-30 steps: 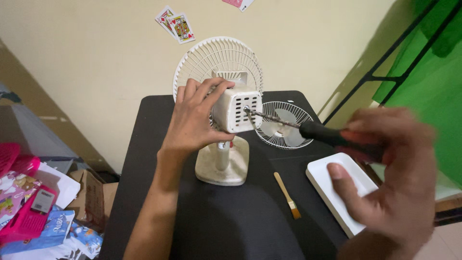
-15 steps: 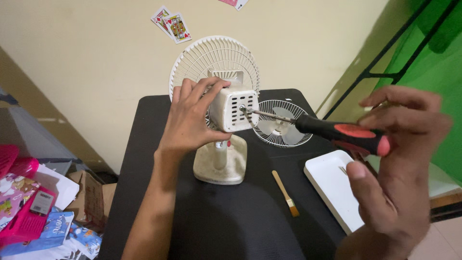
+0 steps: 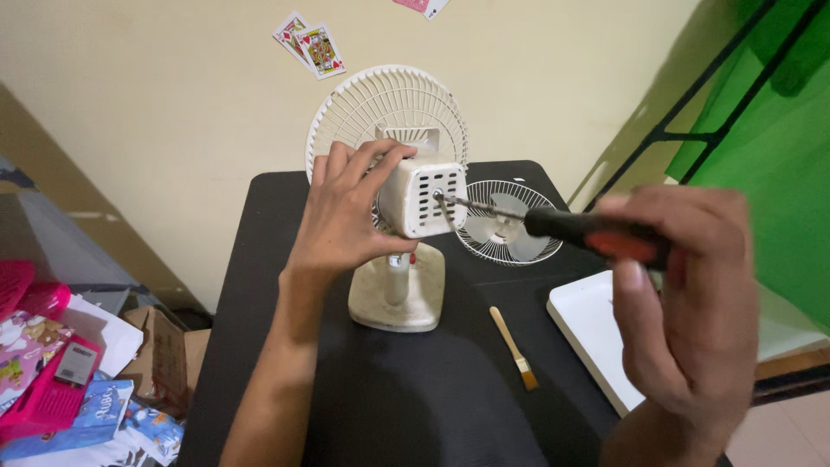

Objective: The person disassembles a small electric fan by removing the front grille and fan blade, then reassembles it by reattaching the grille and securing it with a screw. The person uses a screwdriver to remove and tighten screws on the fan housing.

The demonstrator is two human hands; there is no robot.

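A small cream desk fan (image 3: 406, 259) stands on a black table (image 3: 363, 398), its rear grille toward the wall. My left hand (image 3: 346, 212) grips the left side of the fan's motor housing (image 3: 424, 197). A screwdriver (image 3: 562, 227) with a black and red handle is held in my right hand (image 3: 683, 303). Its metal tip sits in a spot on the slotted back cover of the housing.
A detached round front grille (image 3: 508, 223) lies behind the fan. A small wooden brush (image 3: 513, 348) lies right of the base. A white tray (image 3: 596, 337) sits at the right edge. Toys and cardboard clutter (image 3: 60, 380) the floor at left. Playing cards (image 3: 309, 43) hang on the wall.
My right hand has turned around the screwdriver handle and shifted its grip, while the tip stays at the housing. The left hand keeps hold of the fan.
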